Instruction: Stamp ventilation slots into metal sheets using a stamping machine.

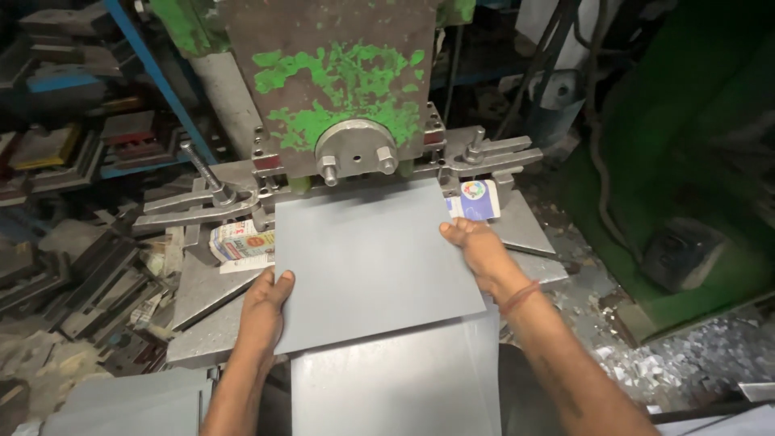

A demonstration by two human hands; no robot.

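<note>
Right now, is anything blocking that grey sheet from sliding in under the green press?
Nothing visible does. The grey sheet, held by the left hand and right hand, already has its far edge at the press head.

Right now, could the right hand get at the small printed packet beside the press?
Probably yes. The right hand rests on the right edge of the grey sheet, and the packet lies just beyond its fingers with nothing between; it would have to let go of the sheet.
</note>
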